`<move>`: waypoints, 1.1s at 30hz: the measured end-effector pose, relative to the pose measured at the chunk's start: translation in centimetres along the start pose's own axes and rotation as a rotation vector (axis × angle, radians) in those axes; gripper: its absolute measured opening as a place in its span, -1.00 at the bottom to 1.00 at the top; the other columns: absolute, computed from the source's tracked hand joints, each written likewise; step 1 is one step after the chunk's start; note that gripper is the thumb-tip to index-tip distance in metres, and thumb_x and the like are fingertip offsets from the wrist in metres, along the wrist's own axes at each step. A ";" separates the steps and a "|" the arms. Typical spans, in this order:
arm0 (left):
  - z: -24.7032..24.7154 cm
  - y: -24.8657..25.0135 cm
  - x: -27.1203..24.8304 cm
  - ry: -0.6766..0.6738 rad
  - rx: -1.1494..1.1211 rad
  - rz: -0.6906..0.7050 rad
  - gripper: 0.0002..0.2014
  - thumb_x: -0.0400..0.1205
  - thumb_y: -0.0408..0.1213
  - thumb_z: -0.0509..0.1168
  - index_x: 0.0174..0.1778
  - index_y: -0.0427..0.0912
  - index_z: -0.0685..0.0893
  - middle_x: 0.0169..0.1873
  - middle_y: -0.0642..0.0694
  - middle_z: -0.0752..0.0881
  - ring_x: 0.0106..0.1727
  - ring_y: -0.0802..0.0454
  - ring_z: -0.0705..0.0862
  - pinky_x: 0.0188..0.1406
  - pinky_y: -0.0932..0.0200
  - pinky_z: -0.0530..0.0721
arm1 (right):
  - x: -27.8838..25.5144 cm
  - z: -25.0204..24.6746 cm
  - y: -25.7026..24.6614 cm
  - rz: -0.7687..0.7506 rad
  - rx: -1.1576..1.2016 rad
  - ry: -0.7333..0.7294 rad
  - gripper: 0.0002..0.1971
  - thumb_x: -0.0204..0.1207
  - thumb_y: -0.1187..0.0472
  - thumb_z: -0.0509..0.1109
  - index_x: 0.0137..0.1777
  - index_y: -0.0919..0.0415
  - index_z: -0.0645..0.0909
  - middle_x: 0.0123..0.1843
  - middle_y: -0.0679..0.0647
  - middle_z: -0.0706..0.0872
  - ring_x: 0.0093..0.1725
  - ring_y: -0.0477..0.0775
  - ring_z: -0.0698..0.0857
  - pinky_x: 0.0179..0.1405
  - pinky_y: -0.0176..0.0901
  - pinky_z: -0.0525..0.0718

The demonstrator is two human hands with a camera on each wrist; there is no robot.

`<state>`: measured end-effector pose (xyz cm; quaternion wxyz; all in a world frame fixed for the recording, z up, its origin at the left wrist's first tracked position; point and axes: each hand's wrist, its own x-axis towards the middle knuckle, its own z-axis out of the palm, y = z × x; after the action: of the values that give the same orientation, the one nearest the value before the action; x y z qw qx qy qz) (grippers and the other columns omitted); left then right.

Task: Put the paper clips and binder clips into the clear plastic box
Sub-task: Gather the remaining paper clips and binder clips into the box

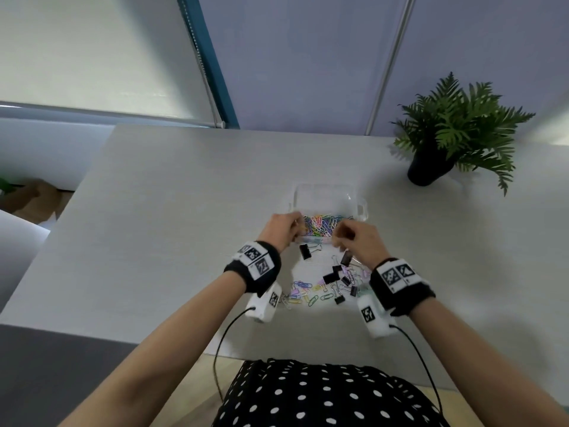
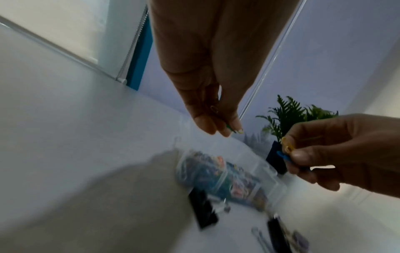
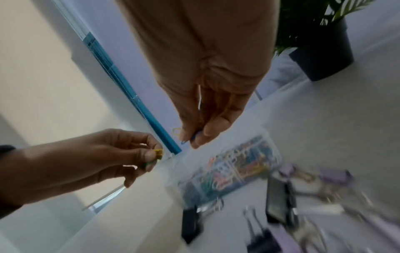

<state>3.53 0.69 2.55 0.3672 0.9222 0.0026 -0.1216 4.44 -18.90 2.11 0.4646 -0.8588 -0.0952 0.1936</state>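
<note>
One clear plastic box [image 1: 354,195] is set open on the table [image 1: 154,211], its near half filled with coloured paper clips [image 1: 320,224] too many to count. Roughly eight black binder clips [image 1: 305,251] and a scatter of loose clips [image 1: 303,292] are spread just before it. Green and yellow clips are pinched in the left hand [image 2: 207,109]; a blue and a yellow clip are pinched in the right hand [image 3: 207,111], both held over the box's near edge.

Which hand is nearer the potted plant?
Right. The right hand is at the clear box's near right corner, on the side of the potted plant; the left hand is farther left.
</note>
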 end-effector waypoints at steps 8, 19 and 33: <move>-0.6 1.0 4.3 -0.091 0.127 -0.003 -0.72 0.62 -0.52 0.16 0.19 -0.35 0.66 0.10 -0.30 0.75 0.19 -0.15 0.69 0.30 0.13 0.54 | 4.1 -0.9 1.4 -0.006 -0.249 0.105 -0.85 0.52 0.42 0.31 0.02 0.42 0.66 -0.01 0.32 0.76 -0.07 0.18 0.70 0.05 -0.06 0.66; -0.1 -5.0 -4.7 -0.230 0.163 0.142 -0.75 0.56 -0.53 0.20 0.01 -0.20 0.72 -0.09 -0.13 0.78 -0.11 0.01 0.74 0.06 0.12 0.68 | -2.3 5.0 1.0 -0.299 -0.554 -0.305 -0.83 0.56 0.23 0.28 0.09 0.25 0.59 0.11 0.09 0.64 0.14 0.07 0.57 0.06 -0.16 0.56; 2.8 -6.4 -6.5 -0.074 0.304 0.128 -0.78 0.55 -0.19 0.33 0.08 -0.15 0.62 0.09 -0.11 0.59 0.13 -0.06 0.50 -0.03 0.03 0.61 | -1.6 7.5 1.8 -0.188 -0.713 -0.328 -0.82 0.41 0.21 0.44 -0.03 0.22 0.58 0.06 0.10 0.65 0.15 0.10 0.48 0.06 -0.10 0.42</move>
<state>-3.96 4.00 -2.31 0.2305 0.9602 -0.0880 -0.1307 -0.17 -14.75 -2.72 0.1320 -0.9114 -0.3073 0.2398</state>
